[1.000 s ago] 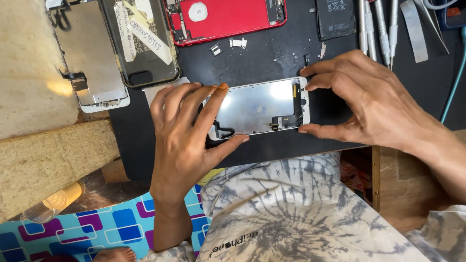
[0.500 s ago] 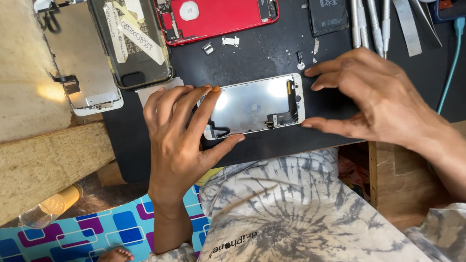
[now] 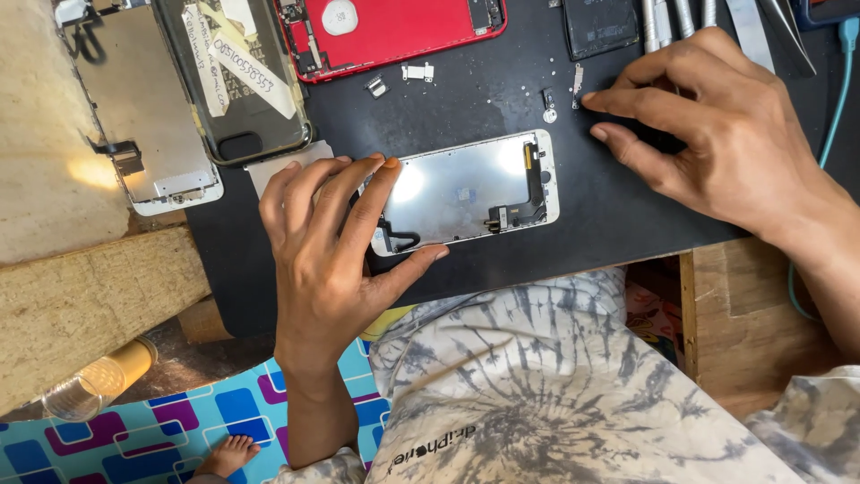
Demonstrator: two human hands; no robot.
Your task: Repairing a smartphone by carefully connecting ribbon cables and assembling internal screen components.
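A white phone screen assembly (image 3: 466,190) lies back side up on a black work mat (image 3: 484,99). My left hand (image 3: 327,242) grips its left end, fingers on the top edge and thumb on the bottom edge. My right hand (image 3: 717,134) is off the screen, up and to the right, fingers spread. Its fingertips reach toward small metal parts (image 3: 563,94) lying on the mat.
A red phone body (image 3: 394,31) lies open at the top. A dark phone with tape strips (image 3: 237,76) and another screen assembly (image 3: 152,116) lie at the upper left. Metal tools (image 3: 681,13) and a black battery (image 3: 600,25) sit at the top right. A teal cable (image 3: 838,99) runs down the right.
My right hand has let go of the screen's right end and moved up and right toward the small parts. My left hand keeps its hold on the screen.
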